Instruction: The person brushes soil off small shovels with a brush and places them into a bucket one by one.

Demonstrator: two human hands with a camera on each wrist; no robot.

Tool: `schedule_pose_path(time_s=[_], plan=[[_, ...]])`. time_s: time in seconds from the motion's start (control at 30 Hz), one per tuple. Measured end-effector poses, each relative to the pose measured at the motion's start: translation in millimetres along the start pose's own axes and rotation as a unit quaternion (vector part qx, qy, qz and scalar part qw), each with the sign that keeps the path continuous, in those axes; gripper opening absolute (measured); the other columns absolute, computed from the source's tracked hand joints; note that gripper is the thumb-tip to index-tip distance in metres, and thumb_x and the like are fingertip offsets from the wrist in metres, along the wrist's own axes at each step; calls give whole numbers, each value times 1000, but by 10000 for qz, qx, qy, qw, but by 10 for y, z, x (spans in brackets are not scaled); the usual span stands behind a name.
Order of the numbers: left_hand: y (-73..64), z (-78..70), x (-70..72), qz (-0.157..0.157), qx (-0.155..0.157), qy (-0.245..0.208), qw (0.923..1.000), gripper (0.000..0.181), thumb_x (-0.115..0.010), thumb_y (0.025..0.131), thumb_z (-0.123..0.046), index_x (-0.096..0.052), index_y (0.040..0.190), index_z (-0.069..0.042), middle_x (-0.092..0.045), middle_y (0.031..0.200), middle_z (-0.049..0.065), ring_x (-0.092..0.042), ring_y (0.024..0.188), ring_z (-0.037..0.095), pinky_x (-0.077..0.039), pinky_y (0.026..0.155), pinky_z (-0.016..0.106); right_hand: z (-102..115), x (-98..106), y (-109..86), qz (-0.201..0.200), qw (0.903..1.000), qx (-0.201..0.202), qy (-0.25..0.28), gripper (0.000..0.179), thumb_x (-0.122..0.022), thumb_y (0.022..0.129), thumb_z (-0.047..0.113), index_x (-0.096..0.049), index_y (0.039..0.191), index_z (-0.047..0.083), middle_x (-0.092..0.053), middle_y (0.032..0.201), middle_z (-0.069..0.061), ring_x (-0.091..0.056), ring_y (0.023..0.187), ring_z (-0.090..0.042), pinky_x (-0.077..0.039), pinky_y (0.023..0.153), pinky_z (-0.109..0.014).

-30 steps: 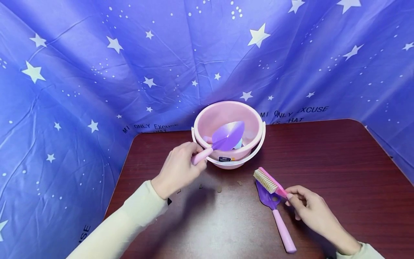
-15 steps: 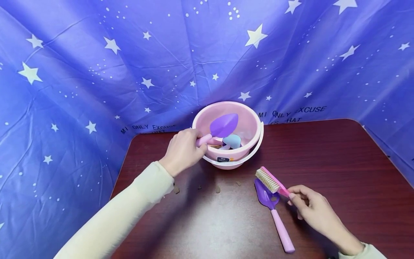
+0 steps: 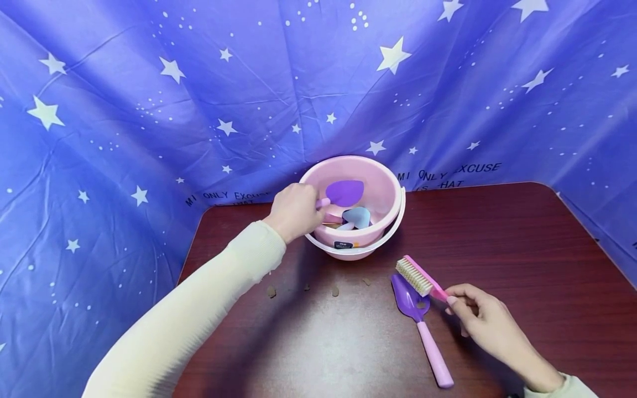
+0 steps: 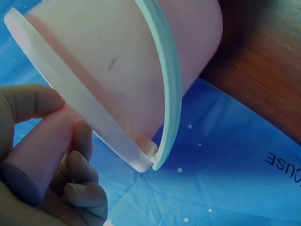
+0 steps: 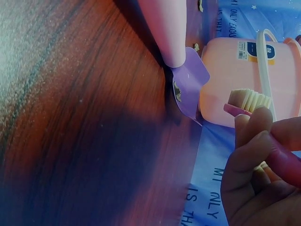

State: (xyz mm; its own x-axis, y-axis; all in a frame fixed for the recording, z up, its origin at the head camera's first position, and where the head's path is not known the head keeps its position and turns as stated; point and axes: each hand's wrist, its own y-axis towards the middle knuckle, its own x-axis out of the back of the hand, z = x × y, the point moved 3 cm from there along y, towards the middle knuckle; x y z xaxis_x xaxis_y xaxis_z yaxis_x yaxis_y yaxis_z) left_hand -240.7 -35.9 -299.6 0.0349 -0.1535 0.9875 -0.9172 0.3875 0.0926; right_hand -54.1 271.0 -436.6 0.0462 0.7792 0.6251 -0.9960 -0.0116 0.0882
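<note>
My left hand (image 3: 297, 211) grips the pink handle (image 4: 44, 150) of a purple trowel (image 3: 345, 193) at the left rim of a pink bucket (image 3: 390, 207). The trowel's blade lies inside the bucket, above a light blue scoop-like piece (image 3: 357, 218) and other pink-handled pieces. My right hand (image 3: 490, 323) pinches the handle of a pink brush (image 3: 420, 276) with pale bristles, held over a second purple trowel (image 3: 410, 301). That trowel lies on the table with its pink handle toward me, a small brown flake on its blade.
Several small brown flakes (image 3: 335, 291) are scattered on the dark wood table (image 3: 318, 348) in front of the bucket. The bucket's white handle (image 3: 383, 243) hangs down over its front. A blue star-patterned cloth (image 3: 278, 99) rises behind the table and at both sides.
My left hand has moved right and farther back, taking the trowel from above the bucket's front rim down into the bucket. The right hand and brush have barely moved.
</note>
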Motion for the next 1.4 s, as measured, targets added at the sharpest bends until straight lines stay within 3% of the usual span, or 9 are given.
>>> schedule_pose_path(time_s=[0.2,0.37,0.7,1.0,1.07,1.27,1.4], plan=[[169,-81,-81,278,-64,368,9989,18,-63,85,-30,-64,73,-16,-67,81,5,-64,84,26,-51,70,45,-4,14,-4,58,9999,-66,-81,11,-55,97,18,-61,105,13,-64,77,-2,-53,47,-10,-40,45,-26],[266,-122,-171,593,-42,708,9957,13,-63,83,-27,-68,86,-16,-69,93,5,-63,90,25,-51,71,45,-2,11,-10,78,9999,-104,-71,12,-54,97,19,-61,105,12,-64,77,-2,-53,47,-10,-40,45,-26],[350,-135,-273,806,-63,854,9931,34,-72,76,-49,-68,89,-17,-68,89,0,-63,90,23,-51,73,44,4,35,-6,-9,9999,2,-128,11,-55,97,18,-61,105,13,-64,76,-1,-53,46,-10,-40,45,-25],[414,-121,-309,955,-132,1159,9886,56,-75,68,-59,-70,100,-14,-70,96,4,-63,92,24,-48,80,43,-1,26,-11,20,9999,-47,-153,11,-55,97,19,-61,104,13,-64,76,-1,-53,46,-10,-40,44,-25],[425,-118,-325,1026,-154,1247,9868,56,-74,69,-60,-70,102,-14,-70,98,4,-63,94,25,-45,83,43,1,26,-13,28,9999,-57,-161,11,-55,97,19,-61,104,13,-64,77,-1,-53,46,-10,-40,45,-26],[448,-117,-349,1152,-194,1515,9815,33,-64,85,-45,-68,102,-17,-69,105,4,-61,100,24,-41,87,43,-2,33,-19,12,9999,-55,-153,11,-55,97,19,-61,104,14,-64,77,-1,-54,46,-11,-40,45,-25],[451,-96,-344,1081,-141,1549,9819,32,-64,86,-44,-68,102,-17,-68,106,5,-59,101,26,-41,87,43,-11,36,-20,-22,9999,-31,-131,10,-55,97,18,-61,104,14,-64,77,-2,-54,46,-12,-40,45,-25]])
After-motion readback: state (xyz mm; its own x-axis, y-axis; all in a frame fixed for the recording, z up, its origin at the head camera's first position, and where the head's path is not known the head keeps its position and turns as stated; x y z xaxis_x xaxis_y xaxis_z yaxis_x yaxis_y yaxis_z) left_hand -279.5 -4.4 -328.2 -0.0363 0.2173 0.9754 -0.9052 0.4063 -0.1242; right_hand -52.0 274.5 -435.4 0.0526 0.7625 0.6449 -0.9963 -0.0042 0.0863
